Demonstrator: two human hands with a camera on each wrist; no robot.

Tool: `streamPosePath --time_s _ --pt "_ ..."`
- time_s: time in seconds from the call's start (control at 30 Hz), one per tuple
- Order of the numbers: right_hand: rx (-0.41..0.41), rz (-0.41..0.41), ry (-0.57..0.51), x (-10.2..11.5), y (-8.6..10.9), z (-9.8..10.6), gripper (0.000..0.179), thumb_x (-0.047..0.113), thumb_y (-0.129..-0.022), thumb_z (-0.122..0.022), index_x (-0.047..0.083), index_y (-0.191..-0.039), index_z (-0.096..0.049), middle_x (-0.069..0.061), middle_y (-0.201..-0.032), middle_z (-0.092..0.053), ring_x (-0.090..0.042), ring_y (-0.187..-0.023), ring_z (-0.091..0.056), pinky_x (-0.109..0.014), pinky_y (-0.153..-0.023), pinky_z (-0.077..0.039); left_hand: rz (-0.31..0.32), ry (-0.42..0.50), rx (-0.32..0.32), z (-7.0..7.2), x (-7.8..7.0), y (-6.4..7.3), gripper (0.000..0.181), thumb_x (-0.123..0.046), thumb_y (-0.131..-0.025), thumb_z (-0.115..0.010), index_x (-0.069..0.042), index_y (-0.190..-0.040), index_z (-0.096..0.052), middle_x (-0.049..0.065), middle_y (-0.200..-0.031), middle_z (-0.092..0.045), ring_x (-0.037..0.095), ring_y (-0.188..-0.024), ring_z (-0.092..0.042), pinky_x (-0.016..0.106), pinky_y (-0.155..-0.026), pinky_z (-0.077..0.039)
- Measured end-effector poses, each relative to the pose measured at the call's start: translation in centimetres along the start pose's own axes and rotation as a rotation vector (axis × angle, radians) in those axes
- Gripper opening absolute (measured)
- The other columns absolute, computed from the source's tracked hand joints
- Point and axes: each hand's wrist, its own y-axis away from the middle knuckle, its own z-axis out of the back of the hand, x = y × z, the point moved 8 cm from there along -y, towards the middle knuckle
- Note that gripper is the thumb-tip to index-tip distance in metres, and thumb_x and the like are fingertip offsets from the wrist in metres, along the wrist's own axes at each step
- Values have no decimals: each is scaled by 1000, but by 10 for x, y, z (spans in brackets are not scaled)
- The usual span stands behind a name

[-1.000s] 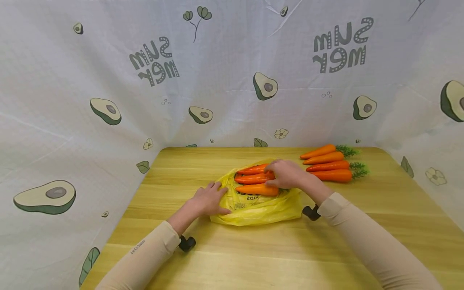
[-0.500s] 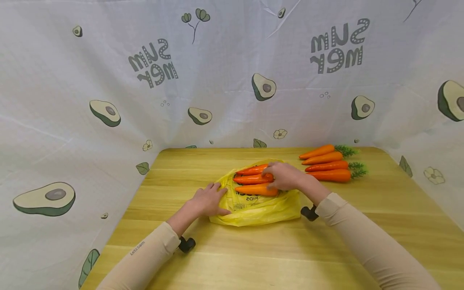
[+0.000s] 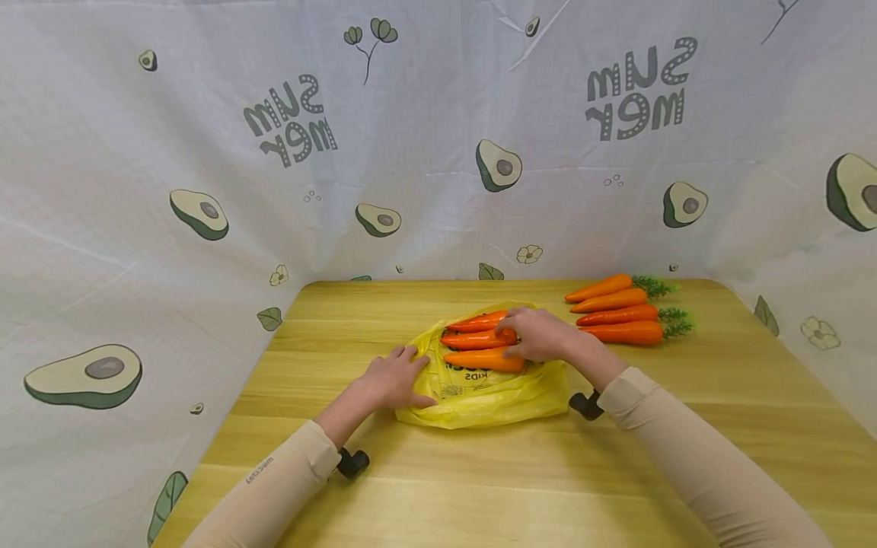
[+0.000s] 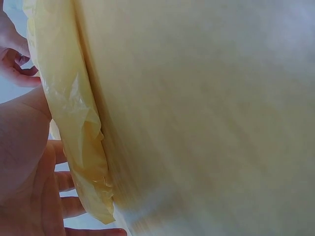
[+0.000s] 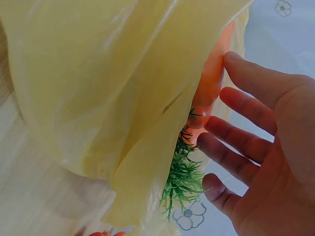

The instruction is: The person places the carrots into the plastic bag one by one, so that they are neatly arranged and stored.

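A yellow plastic bag (image 3: 493,411) lies mid-table with three orange-red carrots on it: a near carrot (image 3: 479,359), a middle carrot (image 3: 473,339) and a far carrot (image 3: 479,323). My left hand (image 3: 395,380) rests on the bag's left edge with its fingers spread; in the left wrist view the fingers reach past the plastic fold (image 4: 74,113). Over the carrots' right ends is my right hand (image 3: 537,333), fingertips at the middle carrot and thumb near the closest one. In the right wrist view its relaxed fingers lie beside a carrot (image 5: 209,83) and green leaves (image 5: 182,179), partly behind the bag.
Several more carrots (image 3: 620,331) with green tops lie side by side at the table's back right. A white curtain (image 3: 438,137) printed with avocados rises behind the wooden table (image 3: 438,487) and along its sides. Black devices (image 3: 352,461) hang under both wrists.
My right hand has shifted very slightly over the ends of the carrots. The left hand, the bag and the carrots stay in place.
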Motion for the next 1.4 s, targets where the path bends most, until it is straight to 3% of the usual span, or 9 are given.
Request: streamPosePath --time_s 0.57,0.8,1.13,1.4 --pt "-89 1 4 2 17 22 36 26 -94 -72 9 -125 -70 -14 -129 -64 -34 -112 -64 -51 -94 -52 -5 2 -9 2 -1 0 88 -71 -86 -63 -22 -155 -40 9 -161 -34 32 -147 -34 56 -102 -45" --pt "-114 -2 -19 -7 28 30 29 26 -95 -72 10 -119 -72 -12 -126 -66 -36 -116 -62 -54 -96 -50 -11 9 -7 2 -1 0 87 -71 -86 -62 -21 -155 -41 10 -160 -34 32 -147 -35 56 -101 -46" --pt "-123 -41 -14 -23 42 37 38 28 -94 -73 9 -127 -69 -19 -135 -60 -43 -125 -55 -60 -100 -46 -10 9 0 -2 1 0 87 -72 -87 -61 -22 -155 -41 9 -160 -34 32 -147 -35 56 -100 -46" --pt "-145 -55 -40 -35 60 46 39 27 -94 -71 6 -127 -68 -21 -133 -61 -43 -120 -58 -59 -98 -47 -10 16 -4 -3 2 0 87 -72 -86 -61 -22 -155 -41 9 -161 -33 32 -148 -34 56 -100 -46"
